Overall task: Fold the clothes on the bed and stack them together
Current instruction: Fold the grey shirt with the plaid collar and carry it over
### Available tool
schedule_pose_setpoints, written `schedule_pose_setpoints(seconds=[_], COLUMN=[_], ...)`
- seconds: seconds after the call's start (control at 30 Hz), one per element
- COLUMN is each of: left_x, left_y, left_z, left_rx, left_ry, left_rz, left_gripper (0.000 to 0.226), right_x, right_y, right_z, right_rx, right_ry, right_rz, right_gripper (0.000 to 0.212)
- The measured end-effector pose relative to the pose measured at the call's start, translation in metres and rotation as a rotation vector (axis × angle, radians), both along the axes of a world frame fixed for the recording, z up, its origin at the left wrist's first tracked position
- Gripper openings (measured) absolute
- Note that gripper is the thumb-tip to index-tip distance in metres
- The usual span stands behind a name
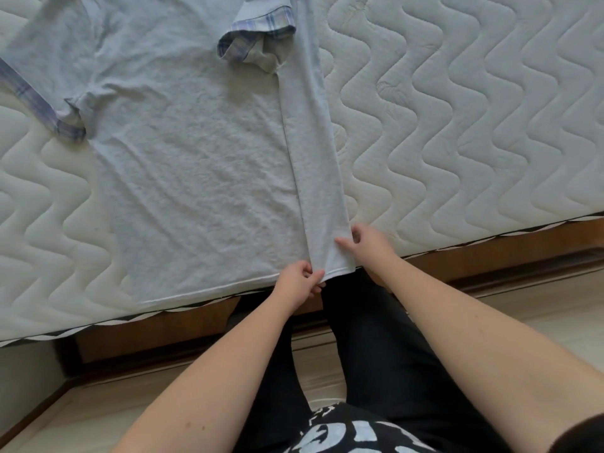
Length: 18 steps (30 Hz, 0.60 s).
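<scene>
L hand (299,278) pinching shirt (196,165) hem at fold's near corner; R hand (366,241) pinching folded strip's outer edge just beside it. Shirt flat on bed (457,125), stretching away from both grips.

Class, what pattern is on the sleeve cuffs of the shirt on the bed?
A blue and white check on the cuffs of the pale grey shirt, clearest in the head view.

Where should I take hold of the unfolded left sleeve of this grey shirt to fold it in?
Grip the left sleeve at its plaid cuff, coming from the shirt's outer left side. The cuff lies free on the mattress past the body's edge, so it lifts inward easily.
</scene>
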State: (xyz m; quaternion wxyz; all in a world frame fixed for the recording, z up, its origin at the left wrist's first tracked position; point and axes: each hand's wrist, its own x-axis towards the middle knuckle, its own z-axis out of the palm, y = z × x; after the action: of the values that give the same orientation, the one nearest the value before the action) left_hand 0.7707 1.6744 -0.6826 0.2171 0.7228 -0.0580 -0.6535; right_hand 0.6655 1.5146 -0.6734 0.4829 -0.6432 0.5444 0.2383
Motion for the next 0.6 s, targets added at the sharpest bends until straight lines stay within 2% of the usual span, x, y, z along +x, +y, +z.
schedule_pose_setpoints(seconds=[0.07, 0.2, 0.3, 0.37, 0.47, 0.6], left_x=[-0.002, 0.007, 0.016, 0.023, 0.035, 0.042], left_y=[-0.002, -0.012, -0.022, -0.031, -0.046, -0.055], left_z=[0.002, 0.004, 0.006, 0.006, 0.006, 0.004], left_rx=[0.019, 0.045, 0.084, 0.053, -0.01, -0.005], left_ry=[-0.03, -0.141, -0.153, -0.232, -0.341, -0.25], left_rz=[-0.024, -0.185, -0.256, -0.245, -0.161, -0.041], left_gripper=[0.018, 0.025, 0.027, 0.024, 0.02, 0.013], right_x=[-0.007, -0.016, -0.019, -0.018, -0.017, -0.018], right_y=[0.008, 0.014, 0.018, 0.02, 0.022, 0.022], right_z=[0.001, 0.002, 0.003, 0.002, 0.001, -0.001], right_rx=[0.067, 0.014, -0.039, -0.09, -0.114, -0.12], right_ry=[-0.012, 0.042, 0.131, 0.164, 0.126, 0.062], right_rz=[0.03, -0.026, 0.009, 0.086, 0.073, -0.029], right_gripper=[0.037, 0.02, 0.03, 0.038, 0.041, 0.039])
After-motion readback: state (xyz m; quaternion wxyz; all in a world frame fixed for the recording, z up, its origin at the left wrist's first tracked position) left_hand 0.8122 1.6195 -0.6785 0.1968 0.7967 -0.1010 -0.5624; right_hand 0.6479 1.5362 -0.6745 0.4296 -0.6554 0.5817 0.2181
